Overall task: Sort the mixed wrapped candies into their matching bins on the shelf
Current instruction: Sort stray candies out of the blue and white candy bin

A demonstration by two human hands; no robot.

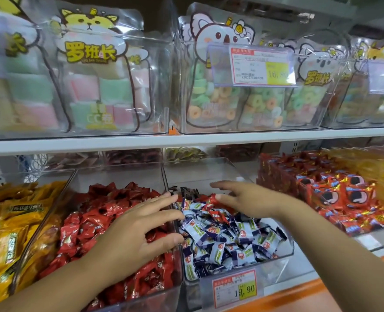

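A clear bin [285, 255] in the middle of the lower shelf holds blue-and-white wrapped candies [222, 239] with a few red-wrapped candies [217, 213] mixed in near the back. To its left a second clear bin [119, 176] is full of red wrapped candies [91, 224]. My left hand [137, 230] hovers over the wall between these two bins, fingers spread and straight, holding nothing. My right hand [247, 199] reaches over the back of the blue-and-white bin, fingers extended just above the stray red candies, also empty.
Yellow wrapped candies [8, 224] fill the bin at far left. Red snack packs [335, 192] are stacked at right. A price tag [235, 288] hangs on the middle bin's front. The upper shelf [186, 140] carries clear boxes of bagged marshmallows and ring gummies.
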